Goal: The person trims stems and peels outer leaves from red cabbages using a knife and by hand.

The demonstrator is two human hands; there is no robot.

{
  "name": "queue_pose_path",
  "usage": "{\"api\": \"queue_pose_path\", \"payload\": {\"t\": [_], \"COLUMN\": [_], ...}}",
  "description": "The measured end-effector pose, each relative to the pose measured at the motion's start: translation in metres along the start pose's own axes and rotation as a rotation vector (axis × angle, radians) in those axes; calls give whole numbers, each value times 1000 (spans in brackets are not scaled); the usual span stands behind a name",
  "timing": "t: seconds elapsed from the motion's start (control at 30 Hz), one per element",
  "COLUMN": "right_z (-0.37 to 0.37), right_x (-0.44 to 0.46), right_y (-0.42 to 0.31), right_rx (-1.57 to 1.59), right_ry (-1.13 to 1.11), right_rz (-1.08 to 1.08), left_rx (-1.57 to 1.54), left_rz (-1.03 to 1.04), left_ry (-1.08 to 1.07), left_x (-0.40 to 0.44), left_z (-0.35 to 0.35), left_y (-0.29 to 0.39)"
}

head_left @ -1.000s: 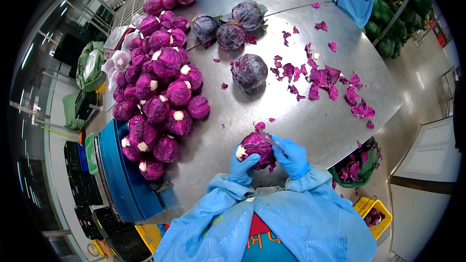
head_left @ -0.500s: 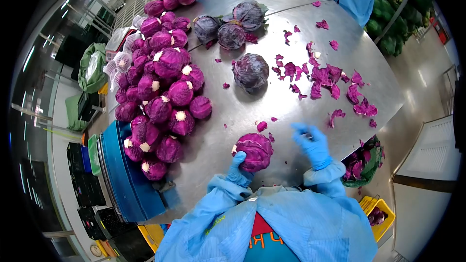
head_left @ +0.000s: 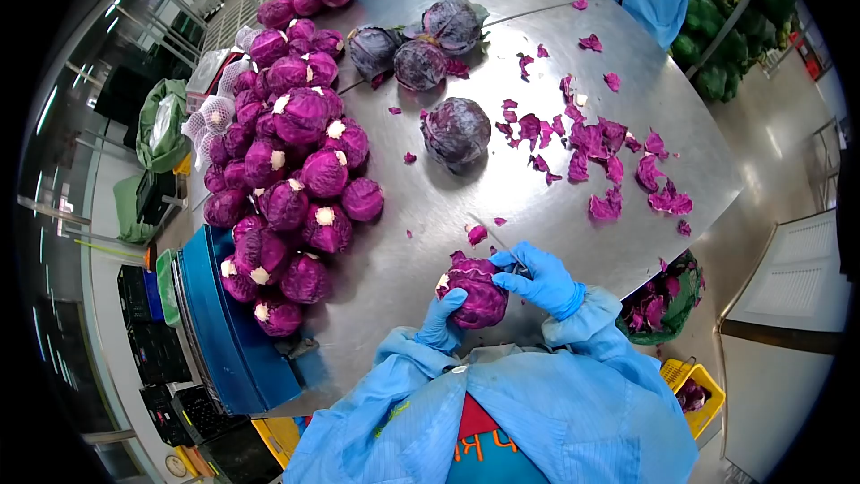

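The right hand (head_left: 540, 282), its fingers closed around a knife (head_left: 489, 231), has swung back to the red cabbage (head_left: 479, 298) that the left hand (head_left: 441, 321) grips above the near side of the steel table (head_left: 385, 278), making the trimming two-handed again.

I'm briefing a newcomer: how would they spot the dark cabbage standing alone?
On the metal table, look between the purple cabbage pile and the scattered leaves. The dark cabbage there sits alone, while the other three dark ones cluster farther away.
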State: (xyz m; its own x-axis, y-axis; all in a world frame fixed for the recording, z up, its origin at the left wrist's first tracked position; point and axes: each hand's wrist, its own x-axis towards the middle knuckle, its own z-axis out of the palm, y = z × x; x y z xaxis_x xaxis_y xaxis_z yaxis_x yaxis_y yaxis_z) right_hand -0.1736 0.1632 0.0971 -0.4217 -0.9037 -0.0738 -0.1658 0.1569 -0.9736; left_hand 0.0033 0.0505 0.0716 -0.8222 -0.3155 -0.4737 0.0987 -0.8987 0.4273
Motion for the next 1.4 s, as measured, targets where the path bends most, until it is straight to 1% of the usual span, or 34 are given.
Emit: {"api": "queue_pose_path", "payload": {"t": [0.07, 0.17, 0.27, 0.37, 0.47, 0.5, 0.57, 0.63, 0.67, 0.73, 0.8, 0.83, 0.9, 1.0, 1.1, 1.13, 1.23, 1.27, 1.37, 1.4], "right_z": [1, -1, -9, -10, -13, -14, -22, -50, -69, -79, -69, -60, -36, -15, -17, -18, -15, -12, -15, -11], "right_x": [-2, -1, 6, 20, 28, 31, 39, 51, 53, 55, 43, 36, 26, 24, 32, 32, 24, 22, 20, 19], "right_y": [2, 16, 26, 25, 22, 23, 29, 61, 74, 70, 53, 39, 8, -19, -16, -16, -14, -3, -15, -10], "right_rx": [-351, -623, -690, -654, -642, -593, -493, -269, -321, -401, -263, -197, -14, 24, 37, -20, 20, -72, -165, -59], "right_ry": [45, 101, 158, 289, 274, 315, 394, 606, 629, 690, 465, 357, 73, -254, -404, -436, -366, -335, -311, -242], "right_rz": [-189, -369, -416, -529, -536, -500, -429, -147, -55, 97, 106, 110, 12, 195, 270, 234, 147, 6, -36, -82], "left_rx": [15, 104, 310, 315, 308, 306, 391, 480, 441, 398, 395, 391, 380, 435, 569, 590, 499, 440, 449, 471], "left_rz": [-6, -52, -52, -30, -54, -61, -54, -69, -93, -107, -96, -113, -153, -161, -109, -105, -166, -189, -200, -189], "left_ry": [15, 15, -18, -50, -43, -32, -121, -197, -160, -83, -25, -43, -77, -150, -120, -98, -130, -131, -163, -172], "left_x": [2, 3, 7, 16, 18, 18, 14, 1, -1, -3, 3, 6, 12, 12, 11, 9, 9, 8, 7, 6], "left_z": [-3, -5, 2, 3, 11, 10, 1, 4, 0, -4, -7, -9, -11, -3, -10, -9, -11, -10, -3, -3], "left_y": [-2, 4, 17, 25, 34, 36, 38, 42, 38, 29, 24, 25, 25, 27, 22, 22, 23, 24, 31, 32]}}
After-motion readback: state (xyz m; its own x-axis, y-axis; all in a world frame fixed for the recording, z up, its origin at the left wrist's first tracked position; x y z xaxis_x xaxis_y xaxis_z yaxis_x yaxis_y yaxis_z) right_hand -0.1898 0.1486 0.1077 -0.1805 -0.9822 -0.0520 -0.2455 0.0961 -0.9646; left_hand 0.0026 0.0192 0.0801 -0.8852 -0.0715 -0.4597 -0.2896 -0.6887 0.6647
